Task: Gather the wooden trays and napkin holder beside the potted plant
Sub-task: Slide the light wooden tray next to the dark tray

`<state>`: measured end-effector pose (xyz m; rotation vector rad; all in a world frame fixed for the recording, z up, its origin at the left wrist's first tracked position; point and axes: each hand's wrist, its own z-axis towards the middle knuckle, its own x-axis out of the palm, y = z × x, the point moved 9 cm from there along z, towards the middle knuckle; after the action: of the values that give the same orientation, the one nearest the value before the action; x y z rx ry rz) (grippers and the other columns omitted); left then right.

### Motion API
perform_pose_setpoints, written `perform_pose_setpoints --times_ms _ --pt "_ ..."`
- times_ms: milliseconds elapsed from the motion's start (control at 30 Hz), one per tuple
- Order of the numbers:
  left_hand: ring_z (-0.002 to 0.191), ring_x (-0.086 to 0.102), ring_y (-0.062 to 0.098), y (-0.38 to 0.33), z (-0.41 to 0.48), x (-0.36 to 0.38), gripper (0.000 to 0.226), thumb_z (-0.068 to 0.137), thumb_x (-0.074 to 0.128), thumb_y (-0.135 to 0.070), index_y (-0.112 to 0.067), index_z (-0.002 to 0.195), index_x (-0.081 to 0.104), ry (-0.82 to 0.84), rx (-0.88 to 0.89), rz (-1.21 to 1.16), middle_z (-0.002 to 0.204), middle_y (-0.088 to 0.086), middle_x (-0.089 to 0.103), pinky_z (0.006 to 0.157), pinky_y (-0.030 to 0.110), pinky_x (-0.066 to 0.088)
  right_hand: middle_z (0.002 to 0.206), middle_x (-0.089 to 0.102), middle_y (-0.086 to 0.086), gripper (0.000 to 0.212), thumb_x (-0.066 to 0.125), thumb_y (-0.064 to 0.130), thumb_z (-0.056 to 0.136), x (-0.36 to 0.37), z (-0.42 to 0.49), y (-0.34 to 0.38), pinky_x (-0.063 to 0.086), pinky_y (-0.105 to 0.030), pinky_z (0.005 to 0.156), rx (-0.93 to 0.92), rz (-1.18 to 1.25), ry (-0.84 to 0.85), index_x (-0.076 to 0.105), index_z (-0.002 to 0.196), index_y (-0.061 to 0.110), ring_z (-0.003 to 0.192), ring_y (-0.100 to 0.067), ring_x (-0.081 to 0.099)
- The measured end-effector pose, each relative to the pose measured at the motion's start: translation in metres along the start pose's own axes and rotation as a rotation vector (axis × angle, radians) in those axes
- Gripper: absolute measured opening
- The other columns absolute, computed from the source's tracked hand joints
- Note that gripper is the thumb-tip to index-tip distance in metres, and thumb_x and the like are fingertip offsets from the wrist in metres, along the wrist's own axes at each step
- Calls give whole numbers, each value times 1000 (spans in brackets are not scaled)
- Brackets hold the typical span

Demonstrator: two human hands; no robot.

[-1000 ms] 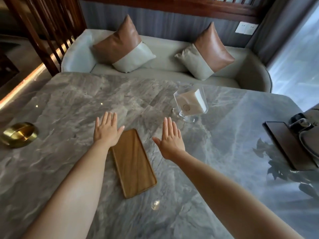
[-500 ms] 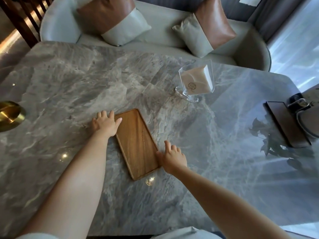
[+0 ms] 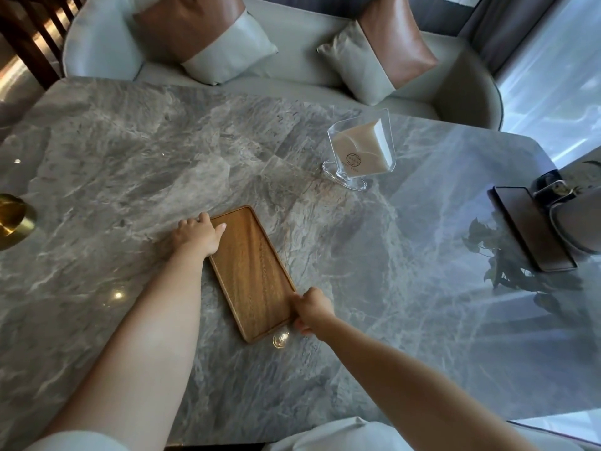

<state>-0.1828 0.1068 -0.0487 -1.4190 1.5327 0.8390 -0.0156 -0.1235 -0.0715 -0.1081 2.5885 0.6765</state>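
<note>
A light wooden tray (image 3: 252, 271) lies slanted on the grey marble table (image 3: 130, 177). My left hand (image 3: 196, 234) grips the tray's far left corner, thumb on its inner face. My right hand (image 3: 312, 309) clasps its near right edge, fingers curled under. A clear napkin holder (image 3: 359, 151) with beige napkins stands farther back to the right. A dark wooden tray (image 3: 530, 229) lies at the right edge beside a grey pot (image 3: 579, 222); the plant shows only as a leafy reflection.
A brass bowl (image 3: 14, 219) sits at the table's left edge. Behind the table stands a pale sofa (image 3: 302, 47) with two brown-and-grey cushions. A small dark object (image 3: 549, 183) rests by the pot.
Both hands went from hovering flat above the table to gripping the light tray at opposite corners. The view tilted further down over the table.
</note>
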Motion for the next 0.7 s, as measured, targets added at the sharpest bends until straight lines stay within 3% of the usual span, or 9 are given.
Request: perform_pose_setpoints --times_ms 133,267,400,533,700 --pt "131 35 37 -1 -5 0 62 96 28 -50 -3 137 32 16 -55 -30 142 23 41 103 46 34 98 62 -20 26 45 33 94 -9 3 -4 59 -47 78 -15 52 -24 46 93 7 78 -30 60" --pt "127 38 40 -13 -10 -12 59 95 29 -49 -4 134 32 -17 -97 -156 138 26 42 100 48 36 92 58 -16 28 42 33 94 -28 3 -4 58 -48 77 -49 68 -56 47 90 6 77 -31 64" --pt "126 38 40 -33 -14 -38 58 95 31 -49 -5 132 33 -83 -95 -204 137 25 42 98 50 38 83 59 -15 26 45 30 94 -61 4 5 54 -36 56 -133 145 -105 46 78 10 59 -23 57" --pt "126 39 40 -68 -16 -76 58 95 33 -48 -3 133 32 -182 -56 -202 138 25 43 97 47 38 79 59 -13 23 46 30 93 -109 8 18 50 -29 48 -206 189 -166 50 85 10 54 -19 54" --pt "127 38 40 -136 -23 -125 57 95 35 -45 -4 134 31 -296 17 -232 139 25 42 98 48 38 80 58 -15 25 45 31 94 -181 12 28 40 -24 40 -298 239 -245 46 80 11 52 -17 50"
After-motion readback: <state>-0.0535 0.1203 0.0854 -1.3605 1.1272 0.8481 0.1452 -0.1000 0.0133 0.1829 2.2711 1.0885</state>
